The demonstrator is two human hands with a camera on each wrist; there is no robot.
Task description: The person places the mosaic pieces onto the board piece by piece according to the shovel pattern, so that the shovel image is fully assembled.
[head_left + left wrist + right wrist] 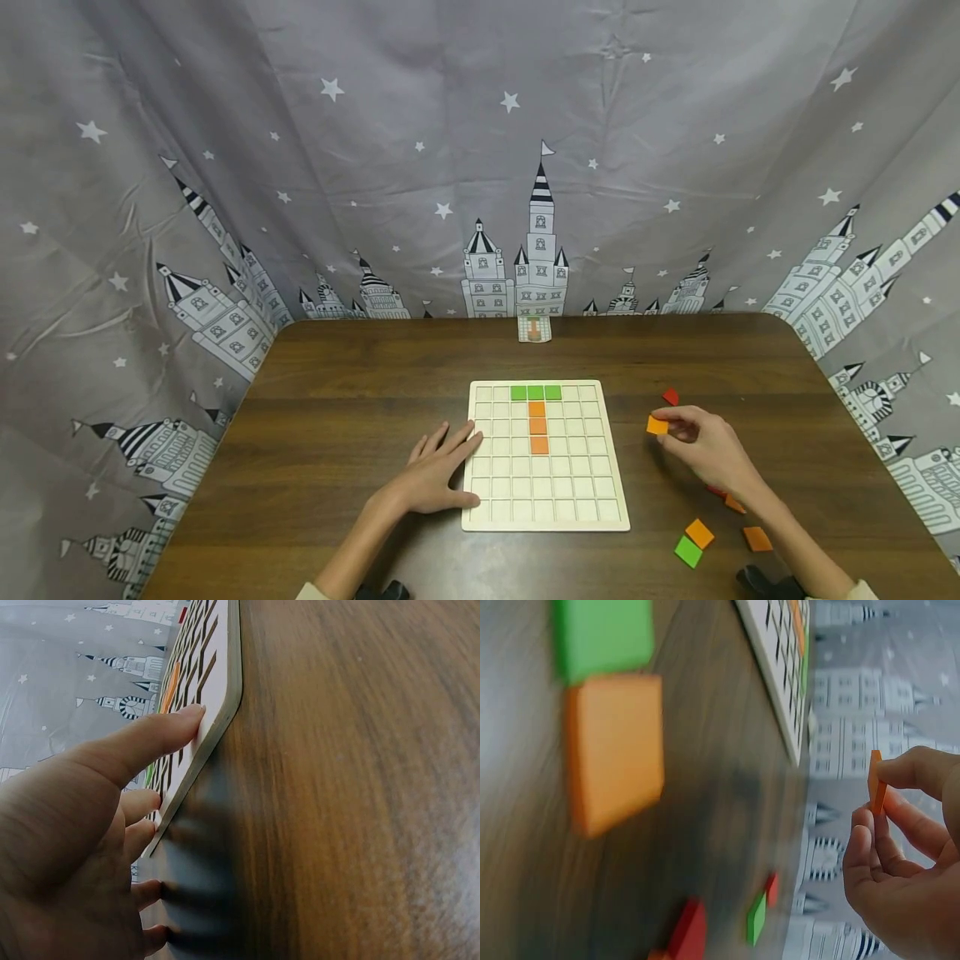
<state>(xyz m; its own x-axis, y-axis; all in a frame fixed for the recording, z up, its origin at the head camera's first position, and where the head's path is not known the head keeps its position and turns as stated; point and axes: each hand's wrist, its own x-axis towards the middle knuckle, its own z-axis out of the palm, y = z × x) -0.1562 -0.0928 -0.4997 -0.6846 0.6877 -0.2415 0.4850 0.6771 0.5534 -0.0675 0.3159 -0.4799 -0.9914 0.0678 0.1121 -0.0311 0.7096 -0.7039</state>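
A cream grid board (547, 527) lies on the table, with three green tiles (536, 392) in its top row and three orange tiles (538, 426) in a column below the middle one. My left hand (431, 479) rests on the board's left edge, fingers spread; the left wrist view has its thumb on the rim (232, 682). Right of the board, my right hand (705, 446) pinches an orange tile (657, 426) between thumb and finger, raised above the table. In the right wrist view the tile (877, 782) is seen nearly edge-on.
Loose tiles lie at the right: a red one (671, 397), an orange one (700, 533) touching a green one (687, 552), another orange one (757, 539), and more near my right wrist. A small printed card (534, 330) stands at the table's back edge, before a grey curtain (420, 208).
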